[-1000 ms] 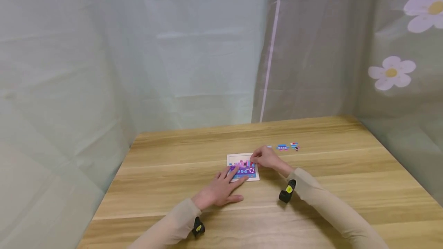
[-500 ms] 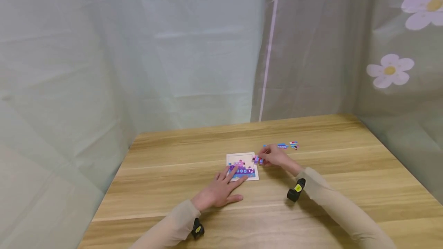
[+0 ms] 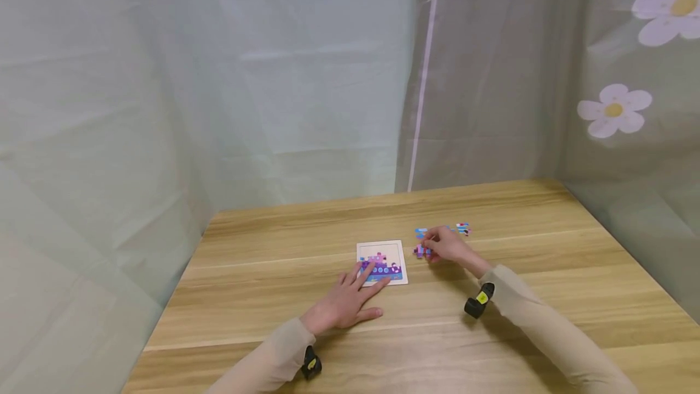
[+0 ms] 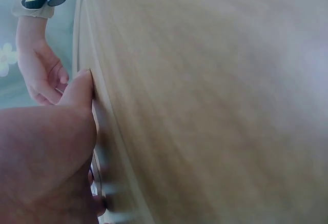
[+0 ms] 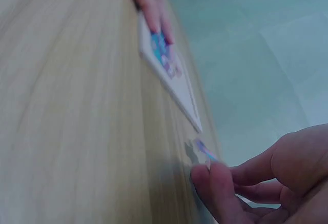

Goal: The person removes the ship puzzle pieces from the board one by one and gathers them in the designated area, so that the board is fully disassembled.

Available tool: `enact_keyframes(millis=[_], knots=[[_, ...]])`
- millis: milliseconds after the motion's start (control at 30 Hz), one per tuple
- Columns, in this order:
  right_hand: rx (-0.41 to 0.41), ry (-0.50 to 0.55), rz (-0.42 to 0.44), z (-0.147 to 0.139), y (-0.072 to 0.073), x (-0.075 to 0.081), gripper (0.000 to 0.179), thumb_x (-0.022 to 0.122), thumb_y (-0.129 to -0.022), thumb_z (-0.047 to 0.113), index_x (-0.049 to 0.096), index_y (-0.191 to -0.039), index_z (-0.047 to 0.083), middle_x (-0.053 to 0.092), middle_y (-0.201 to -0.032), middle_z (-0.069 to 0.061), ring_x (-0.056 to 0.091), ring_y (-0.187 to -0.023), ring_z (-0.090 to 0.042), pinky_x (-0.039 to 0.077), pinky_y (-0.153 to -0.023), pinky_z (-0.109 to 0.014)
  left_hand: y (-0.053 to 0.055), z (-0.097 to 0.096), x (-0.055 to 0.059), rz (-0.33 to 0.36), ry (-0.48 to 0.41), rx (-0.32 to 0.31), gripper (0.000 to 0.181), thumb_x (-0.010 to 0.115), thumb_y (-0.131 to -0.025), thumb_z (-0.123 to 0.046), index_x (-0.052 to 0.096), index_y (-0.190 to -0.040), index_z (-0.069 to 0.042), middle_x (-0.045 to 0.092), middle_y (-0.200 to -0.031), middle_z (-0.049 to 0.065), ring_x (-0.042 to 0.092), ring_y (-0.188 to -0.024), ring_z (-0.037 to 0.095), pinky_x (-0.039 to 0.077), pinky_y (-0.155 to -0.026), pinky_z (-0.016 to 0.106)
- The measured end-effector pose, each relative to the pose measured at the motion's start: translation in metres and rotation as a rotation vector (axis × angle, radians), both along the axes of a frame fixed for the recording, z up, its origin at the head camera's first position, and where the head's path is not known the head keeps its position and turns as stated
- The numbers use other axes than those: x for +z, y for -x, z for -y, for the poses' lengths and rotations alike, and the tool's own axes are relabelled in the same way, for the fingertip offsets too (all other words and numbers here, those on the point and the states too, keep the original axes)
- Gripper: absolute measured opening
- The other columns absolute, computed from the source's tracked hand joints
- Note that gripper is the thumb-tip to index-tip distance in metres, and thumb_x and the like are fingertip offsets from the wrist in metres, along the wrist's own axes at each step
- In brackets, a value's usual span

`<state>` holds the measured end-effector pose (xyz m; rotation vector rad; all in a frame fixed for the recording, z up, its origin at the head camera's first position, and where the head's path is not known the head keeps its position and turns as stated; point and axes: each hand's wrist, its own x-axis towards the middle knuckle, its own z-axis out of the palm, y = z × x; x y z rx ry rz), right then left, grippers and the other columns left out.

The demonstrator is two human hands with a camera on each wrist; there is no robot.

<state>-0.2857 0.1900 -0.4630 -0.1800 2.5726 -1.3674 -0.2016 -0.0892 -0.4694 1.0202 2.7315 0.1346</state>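
A white-framed jigsaw board lies on the table, its lower part filled with purple, blue and pink pieces. Across its lower left side rests my left hand, fingers spread and straight, covering part of the picture. Right of the board, my right hand pinches a pink and purple puzzle piece between thumb and fingers. In the right wrist view, that puzzle piece sticks out past the fingertips just above the table, apart from the board's corner. Its far side is hidden by the fingers.
Loose blue puzzle pieces lie behind the right hand, partly covered by it. More small pieces lie farther right. The wooden table meets pale curtains at its back and sides.
The right hand has lifted away from the board's right side and moved right, carrying the pink and purple puzzle piece off the board. The left hand stays on the board.
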Motion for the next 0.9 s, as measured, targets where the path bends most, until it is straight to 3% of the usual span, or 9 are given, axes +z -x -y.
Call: enact_keyframes(millis=[267, 533, 900], knots=[[-0.002, -0.141, -0.122, -0.0039, -0.0016, -0.0004, 0.013, 0.058, -0.093, 0.007, 0.065, -0.095, -0.004, 0.067, -0.082, -0.013, 0.056, -0.058, -0.009, 0.049, -0.050, -0.022, -0.0015, -0.0008, 0.0035, 0.023, 0.000, 0.015, 0.064, 0.042, -0.099, -0.053, 0.021, -0.155, -0.030, 0.008, -0.164, 0.014, 0.008, -0.149, 0.040, 0.021, -0.116, 0.061], [0.006, -0.207, -0.160, -0.0097, -0.0020, -0.0012, 0.018, 0.077, -0.077, 0.012, 0.064, -0.086, 0.002, 0.069, -0.082, -0.010, 0.061, -0.070, -0.015, 0.045, -0.060, -0.024, -0.0023, -0.0021, 0.0037, 0.015, 0.015, 0.013, 0.064, 0.042, -0.099, -0.053, 0.021, -0.155, -0.030, 0.009, -0.164, 0.013, 0.009, -0.150, 0.039, 0.022, -0.116, 0.060], [-0.014, -0.262, -0.188, -0.0058, -0.0047, -0.0007, 0.022, 0.082, -0.075, 0.016, 0.065, -0.082, 0.005, 0.069, -0.081, -0.007, 0.060, -0.071, -0.015, 0.044, -0.061, -0.025, -0.0006, -0.0020, 0.0027, 0.025, 0.007, 0.017, 0.065, 0.041, -0.099, -0.054, 0.020, -0.155, -0.030, 0.005, -0.164, 0.013, 0.008, -0.150, 0.039, 0.021, -0.116, 0.061]])
